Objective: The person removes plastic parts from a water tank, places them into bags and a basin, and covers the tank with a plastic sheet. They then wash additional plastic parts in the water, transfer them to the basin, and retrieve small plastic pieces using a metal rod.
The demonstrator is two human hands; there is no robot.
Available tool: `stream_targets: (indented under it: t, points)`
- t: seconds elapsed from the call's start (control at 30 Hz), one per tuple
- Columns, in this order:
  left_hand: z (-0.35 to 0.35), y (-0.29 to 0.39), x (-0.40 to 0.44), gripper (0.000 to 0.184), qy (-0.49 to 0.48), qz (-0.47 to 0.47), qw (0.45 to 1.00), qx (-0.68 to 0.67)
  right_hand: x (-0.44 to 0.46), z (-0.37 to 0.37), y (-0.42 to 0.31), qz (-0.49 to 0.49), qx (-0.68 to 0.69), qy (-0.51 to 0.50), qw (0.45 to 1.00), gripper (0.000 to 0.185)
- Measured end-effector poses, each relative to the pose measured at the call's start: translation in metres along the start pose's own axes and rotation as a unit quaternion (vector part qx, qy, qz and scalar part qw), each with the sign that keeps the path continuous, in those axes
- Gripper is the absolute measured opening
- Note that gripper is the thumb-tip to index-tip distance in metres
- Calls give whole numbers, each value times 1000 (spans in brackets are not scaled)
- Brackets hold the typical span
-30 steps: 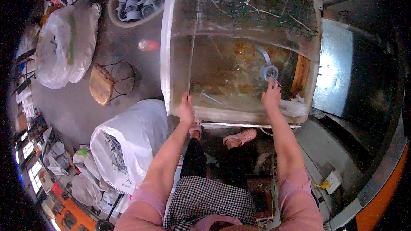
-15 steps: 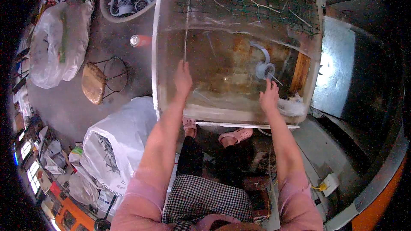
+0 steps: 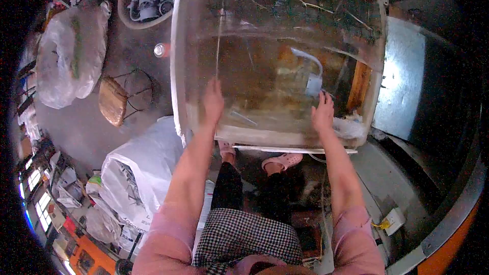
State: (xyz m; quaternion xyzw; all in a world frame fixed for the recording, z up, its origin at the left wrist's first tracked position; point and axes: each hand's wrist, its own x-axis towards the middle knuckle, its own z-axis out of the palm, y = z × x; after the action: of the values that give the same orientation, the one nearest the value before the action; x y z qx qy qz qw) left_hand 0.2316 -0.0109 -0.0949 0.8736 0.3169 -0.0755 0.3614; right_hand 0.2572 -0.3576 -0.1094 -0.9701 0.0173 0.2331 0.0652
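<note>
My left hand [image 3: 214, 103] is closed around the lower end of a long thin rod [image 3: 219, 46], over the left part of a large tub [image 3: 178, 71] with murky water. My right hand [image 3: 323, 112] has its fingertips against a pale grey plastic part [image 3: 314, 84] with a curved strip rising from its upper side. The right fingers are bent together at the part's lower edge. A small pale stick [image 3: 243, 118] lies near the tub's front, between my hands.
Green netting with twigs [image 3: 316, 4] fills the tub's far part. Left of the tub are a basin [image 3: 124, 7] of grey parts, a spray can [image 3: 162, 50], a stool [image 3: 112, 101] and a white sack [image 3: 147, 163]. A metal sheet [image 3: 402, 76] lies right.
My left hand has moved up and left from the tub's front edge with the rod. The grey part at my right hand has turned from showing its round opening to showing its side.
</note>
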Motion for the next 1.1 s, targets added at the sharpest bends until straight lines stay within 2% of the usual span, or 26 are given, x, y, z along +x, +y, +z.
stream_targets:
  t: [0.03,0.07,0.13,0.23,0.3,0.33,0.37,0.4,0.43,0.47,0.5,0.53,0.63,0.67,0.7,0.73,0.8,0.87,0.9,0.93,0.97,1.0,1.03,1.07,1.1]
  points:
    - [5,-2,7,33,50,51,997,-42,0,1,2,-5,2,6,1000,66]
    - [5,-5,5,33,49,50,997,-42,-1,0,3,-4,2,5,1000,66]
    - [6,-20,2,33,61,85,994,40,0,-2,3,-21,16,29,999,68]
    - [-2,-49,-53,30,111,97,988,57,1,-2,2,16,16,7,1000,72]
    - [-15,-53,-81,28,100,75,981,151,5,5,1,19,20,10,1000,75]
    - [-19,-57,-89,28,100,77,980,153,9,7,-1,18,21,12,1000,78]
    - [-23,-61,-96,27,5,-38,977,211,14,11,-3,20,23,12,999,78]
    - [-26,-66,-101,26,-89,-153,948,264,20,12,-6,25,48,1,999,81]
    - [-28,-68,-104,26,-89,-153,947,268,27,13,-10,30,72,-12,997,84]
    - [-30,-70,-108,25,-153,-145,914,347,32,17,-16,31,74,-16,997,84]
    - [-31,-75,-112,24,-217,-137,870,422,37,20,-24,82,108,10,991,84]
    - [-29,-84,-116,24,-221,-140,866,426,44,29,-27,132,141,34,981,84]
    - [-21,-127,-122,24,-234,-126,862,431,70,60,-12,126,211,-24,969,87]
    - [-16,-145,-120,26,-246,-126,860,430,75,74,-9,97,217,0,971,79]
    - [-12,-156,-119,28,-258,-125,858,427,74,75,-9,100,217,-1,971,79]
    - [-14,-137,-119,28,-261,-125,856,428,74,70,-12,98,230,3,968,77]
    - [-21,-54,-118,30,-206,-80,876,428,66,57,-22,99,243,8,965,75]
    - [-6,-2,-106,33,-222,25,882,414,50,39,-31,22,306,33,951,73]
    - [5,17,-103,35,-175,111,913,351,46,34,-32,25,302,36,952,73]
    - [17,35,-99,37,-127,195,931,282,42,31,-30,-42,222,61,972,74]
    - [29,49,-91,47,-117,276,920,252,36,29,-29,-109,140,84,981,75]
    - [40,64,-81,58,-106,353,903,220,25,11,-34,-129,104,76,983,65]
    - [47,86,-71,60,-96,412,878,223,23,7,-32,-124,102,74,984,65]
    - [54,105,-61,63,-86,468,851,224,21,6,-29,-187,53,78,978,61]
    - [62,115,-52,63,-90,468,850,222,19,4,-26,-249,5,82,965,57]
